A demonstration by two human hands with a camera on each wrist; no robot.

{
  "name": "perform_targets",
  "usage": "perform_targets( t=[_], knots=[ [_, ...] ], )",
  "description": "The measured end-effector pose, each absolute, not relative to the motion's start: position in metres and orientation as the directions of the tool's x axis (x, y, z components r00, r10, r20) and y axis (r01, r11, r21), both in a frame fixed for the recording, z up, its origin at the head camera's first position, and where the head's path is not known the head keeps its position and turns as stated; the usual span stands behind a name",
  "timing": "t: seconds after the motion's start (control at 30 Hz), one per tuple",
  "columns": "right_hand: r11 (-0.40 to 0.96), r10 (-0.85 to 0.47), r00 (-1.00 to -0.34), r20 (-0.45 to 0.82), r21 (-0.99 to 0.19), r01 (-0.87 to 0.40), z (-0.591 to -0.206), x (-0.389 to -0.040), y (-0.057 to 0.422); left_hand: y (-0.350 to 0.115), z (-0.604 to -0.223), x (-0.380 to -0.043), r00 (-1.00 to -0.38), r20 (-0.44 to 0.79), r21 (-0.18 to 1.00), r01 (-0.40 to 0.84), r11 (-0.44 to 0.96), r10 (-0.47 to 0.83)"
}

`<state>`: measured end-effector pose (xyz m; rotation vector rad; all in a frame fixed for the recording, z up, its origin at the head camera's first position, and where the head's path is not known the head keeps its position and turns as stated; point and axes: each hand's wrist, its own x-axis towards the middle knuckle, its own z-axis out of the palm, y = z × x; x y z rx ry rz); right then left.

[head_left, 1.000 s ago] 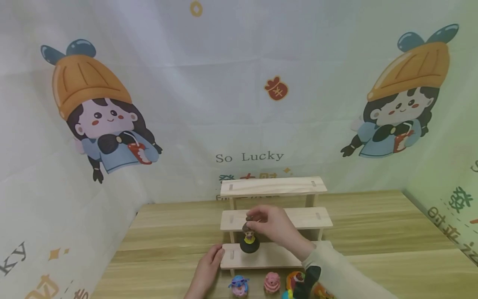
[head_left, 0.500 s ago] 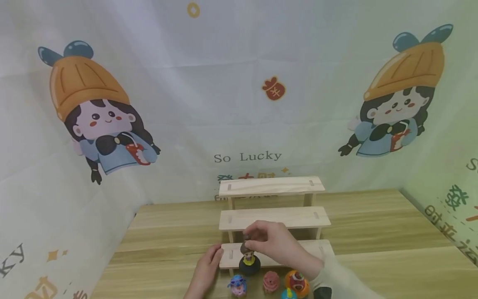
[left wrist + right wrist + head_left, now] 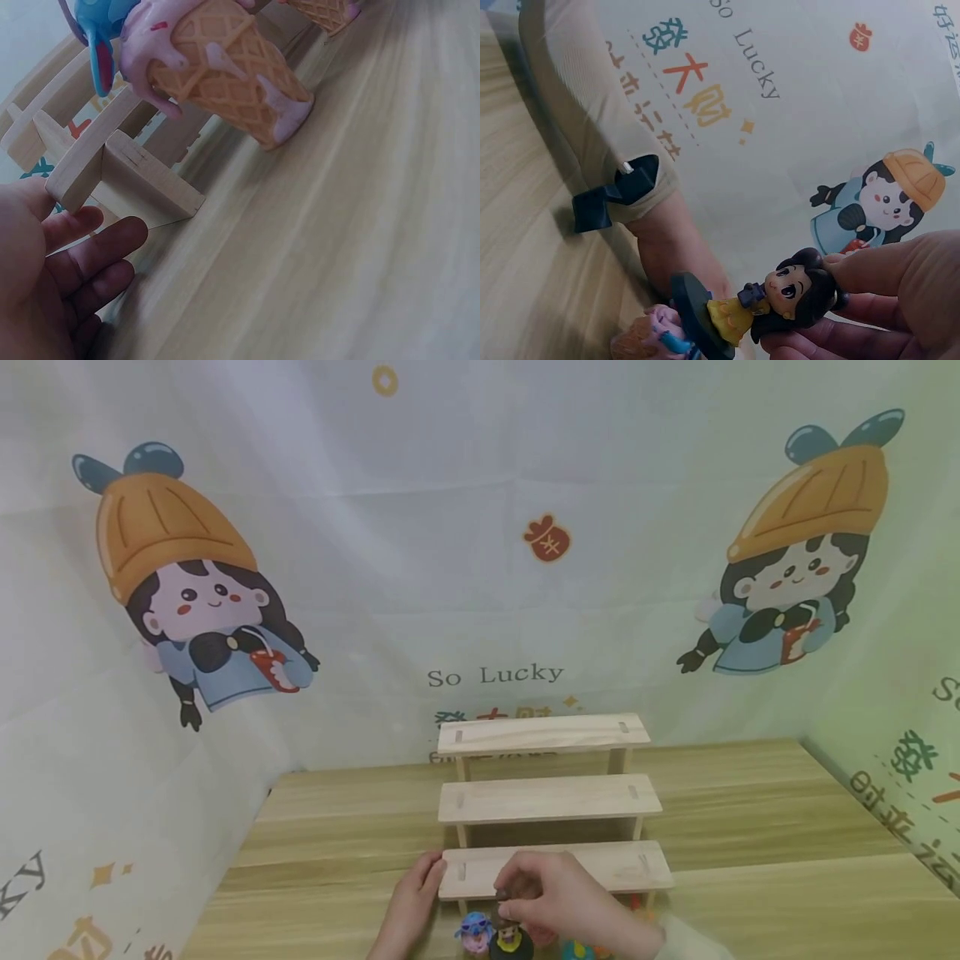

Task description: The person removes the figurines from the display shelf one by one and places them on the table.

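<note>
A princess figurine (image 3: 510,937) with dark hair, a yellow dress and a round dark base is in my right hand (image 3: 558,897). Thumb and fingers pinch its head, as the right wrist view shows from close by. It is low in front of the three-tier wooden display shelf (image 3: 551,797). My left hand (image 3: 412,897) grips the left end of the lowest board (image 3: 82,172), with curled fingers under the board's corner in the left wrist view. A blue character on an ice-cream cone (image 3: 225,67) stands near the left hand, just left of the figurine.
Several more small toys, among them a pink one (image 3: 542,935) and a turquoise and yellow one (image 3: 577,950), stand along the front, partly hidden by the right hand. The shelf stands on a wood-grain table (image 3: 330,827). A printed cloth (image 3: 375,568) hangs behind it.
My right hand has brought the figurine down and toward me, from over the lowest board to the row of toys in front of the shelf. The left hand has stayed at the board's end.
</note>
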<state>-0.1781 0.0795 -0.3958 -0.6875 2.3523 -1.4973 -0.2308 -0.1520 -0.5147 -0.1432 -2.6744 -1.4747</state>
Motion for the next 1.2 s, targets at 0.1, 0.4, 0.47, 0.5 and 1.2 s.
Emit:
perform_targets(
  t=[0.1,0.4,0.47,0.5,1.2],
  knots=[
    [0.326,-0.533,-0.846,-0.004,-0.924,-0.201,-0.402,-0.176,0.078,-0.152,-0.516,-0.231,-0.993,0.111,0.842,0.118,0.526,0.044],
    [0.342,-0.576,-0.818,0.004,-0.907,-0.245,-0.413,-0.175,0.076,-0.151,-0.514,-0.232,-0.993,0.112,0.837,0.119,0.534,0.045],
    [0.350,-0.589,-0.808,0.010,-0.898,-0.267,-0.415,-0.174,0.076,-0.151,-0.514,-0.232,-0.992,0.119,0.836,0.124,0.534,0.044],
    [0.355,-0.595,-0.804,0.010,-0.894,-0.274,-0.417,-0.174,0.075,-0.151,-0.514,-0.232,-0.992,0.121,0.836,0.125,0.535,0.044],
    [0.440,-0.686,-0.712,0.149,-0.694,-0.569,-0.448,-0.168,0.070,-0.152,-0.515,-0.232,-0.991,0.125,0.834,0.126,0.538,0.038]
  ],
)
